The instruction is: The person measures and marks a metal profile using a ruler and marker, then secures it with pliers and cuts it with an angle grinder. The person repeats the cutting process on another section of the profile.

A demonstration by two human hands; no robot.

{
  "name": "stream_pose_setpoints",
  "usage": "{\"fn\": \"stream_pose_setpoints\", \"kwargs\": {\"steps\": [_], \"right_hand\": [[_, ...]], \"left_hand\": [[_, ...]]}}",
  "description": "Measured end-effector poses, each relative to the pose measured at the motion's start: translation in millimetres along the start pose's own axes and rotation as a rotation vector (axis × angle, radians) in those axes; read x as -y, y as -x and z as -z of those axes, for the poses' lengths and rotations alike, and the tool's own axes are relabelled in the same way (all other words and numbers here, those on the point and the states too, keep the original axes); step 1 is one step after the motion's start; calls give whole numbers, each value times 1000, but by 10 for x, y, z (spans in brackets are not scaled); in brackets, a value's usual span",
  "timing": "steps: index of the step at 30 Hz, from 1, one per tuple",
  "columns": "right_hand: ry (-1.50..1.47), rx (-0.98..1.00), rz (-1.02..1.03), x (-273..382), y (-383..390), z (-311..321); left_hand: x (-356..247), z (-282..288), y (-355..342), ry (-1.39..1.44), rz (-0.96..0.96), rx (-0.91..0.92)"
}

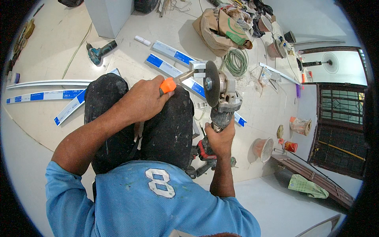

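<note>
My left hand is wrapped round the orange grip of pliers, above my knees. The jaws of the pliers meet a small pale metal-looking piece. Right beside that piece stands the dark disc of an angle grinder; whether they touch I cannot tell. My right hand grips the grinder's body from below, with the disc upright. Whether the disc spins does not show. Beneath lie long strips covered with blue and white film.
A teal cordless drill lies at the far left, near a pillar. More film-covered strips lie left of my knees. Ahead are a paper sack and a coiled green hose. Buckets stand at the right.
</note>
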State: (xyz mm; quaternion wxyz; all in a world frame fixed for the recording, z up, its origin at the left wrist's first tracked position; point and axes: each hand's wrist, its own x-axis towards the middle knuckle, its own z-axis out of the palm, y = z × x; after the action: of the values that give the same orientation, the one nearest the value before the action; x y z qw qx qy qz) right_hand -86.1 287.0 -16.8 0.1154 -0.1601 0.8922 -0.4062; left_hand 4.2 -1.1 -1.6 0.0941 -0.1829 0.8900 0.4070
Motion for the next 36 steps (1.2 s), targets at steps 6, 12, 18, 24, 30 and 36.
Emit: {"fn": "stream_pose_setpoints", "kwargs": {"steps": [6, 12, 18, 24, 30, 36], "right_hand": [[25, 7, -8, -39, 3, 14], [31, 5, -1, -57, -11, 24], [20, 12, -20, -88, -25, 22], [33, 15, -20, -61, -38, 63], [62, 32, -42, -249, -58, 34], [15, 23, -13, -220, -44, -11]], "left_hand": [[23, -35, -21, -3, -1, -17], [2, -27, -23, -22, -4, -18], [-37, 9, -26, -17, 44, 23], [-30, 1, -20, -16, 5, 2], [-3, -22, -34, 25, -13, -39], [17, -18, -43, 9, 7, -19]]}}
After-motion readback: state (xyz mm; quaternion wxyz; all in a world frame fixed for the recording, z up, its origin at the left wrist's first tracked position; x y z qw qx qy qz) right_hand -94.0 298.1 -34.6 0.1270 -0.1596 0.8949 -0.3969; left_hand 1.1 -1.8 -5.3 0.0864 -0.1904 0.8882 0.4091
